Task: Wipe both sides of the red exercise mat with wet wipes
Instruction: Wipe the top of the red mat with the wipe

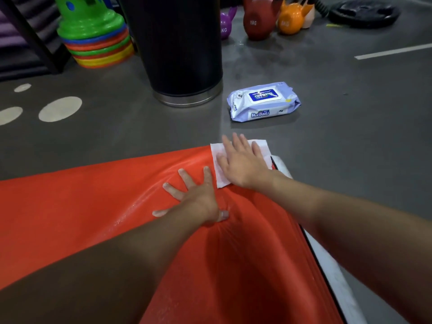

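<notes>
The red exercise mat (93, 202) lies on the grey floor and fills the lower part of the view; its surface shines wet in streaks. A black zip and white padding show along its right edge. My right hand (243, 164) lies flat, fingers straight, pressing a white wet wipe (218, 169) onto the mat's far right corner. My left hand (194, 195) presses flat on the mat just beside it, fingers spread, and the cover dents under the palm. The pack of wet wipes (264, 101) sits on the floor beyond the corner, lid closed.
A tall black cylinder with a metal base (184, 66) stands on the floor behind the mat. Stacked coloured rings (98, 38) are at the back left, kettlebells (257, 19) and a black weight plate (364, 12) at the back right.
</notes>
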`<move>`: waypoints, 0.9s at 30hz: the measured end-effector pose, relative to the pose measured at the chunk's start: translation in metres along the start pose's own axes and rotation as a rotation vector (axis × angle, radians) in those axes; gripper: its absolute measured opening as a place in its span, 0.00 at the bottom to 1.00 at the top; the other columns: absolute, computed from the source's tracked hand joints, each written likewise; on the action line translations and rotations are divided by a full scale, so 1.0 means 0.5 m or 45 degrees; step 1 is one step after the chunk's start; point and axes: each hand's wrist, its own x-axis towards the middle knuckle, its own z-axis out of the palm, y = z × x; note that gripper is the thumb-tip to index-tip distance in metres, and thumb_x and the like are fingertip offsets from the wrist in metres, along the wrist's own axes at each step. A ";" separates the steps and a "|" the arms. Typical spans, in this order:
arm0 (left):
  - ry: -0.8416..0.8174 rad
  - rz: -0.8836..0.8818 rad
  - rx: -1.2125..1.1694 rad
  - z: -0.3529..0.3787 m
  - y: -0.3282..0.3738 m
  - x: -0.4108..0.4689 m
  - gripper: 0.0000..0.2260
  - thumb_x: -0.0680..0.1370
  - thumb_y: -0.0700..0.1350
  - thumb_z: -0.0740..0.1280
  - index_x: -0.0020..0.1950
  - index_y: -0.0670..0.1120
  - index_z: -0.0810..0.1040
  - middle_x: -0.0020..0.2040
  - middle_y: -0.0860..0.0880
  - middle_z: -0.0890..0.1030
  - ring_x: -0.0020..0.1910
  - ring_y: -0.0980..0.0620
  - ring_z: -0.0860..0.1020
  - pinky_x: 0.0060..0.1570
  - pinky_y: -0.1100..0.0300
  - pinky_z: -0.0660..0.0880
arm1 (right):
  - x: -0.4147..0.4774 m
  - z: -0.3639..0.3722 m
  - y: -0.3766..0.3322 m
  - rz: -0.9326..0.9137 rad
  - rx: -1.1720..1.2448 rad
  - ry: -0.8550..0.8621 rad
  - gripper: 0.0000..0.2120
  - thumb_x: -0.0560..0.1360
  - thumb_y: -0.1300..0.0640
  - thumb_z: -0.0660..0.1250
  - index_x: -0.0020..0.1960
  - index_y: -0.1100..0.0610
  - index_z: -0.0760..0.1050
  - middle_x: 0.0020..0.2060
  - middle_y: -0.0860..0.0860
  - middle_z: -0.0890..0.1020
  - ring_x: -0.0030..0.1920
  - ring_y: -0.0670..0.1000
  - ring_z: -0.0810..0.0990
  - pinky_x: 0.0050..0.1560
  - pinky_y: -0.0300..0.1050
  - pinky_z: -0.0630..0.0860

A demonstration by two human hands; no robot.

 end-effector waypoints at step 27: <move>-0.004 -0.011 0.073 -0.027 0.008 -0.036 0.56 0.70 0.63 0.73 0.78 0.56 0.30 0.75 0.34 0.29 0.74 0.29 0.33 0.71 0.31 0.38 | -0.064 0.024 0.052 -0.102 -0.327 -0.042 0.35 0.79 0.40 0.37 0.81 0.58 0.44 0.80 0.57 0.43 0.80 0.55 0.41 0.77 0.53 0.40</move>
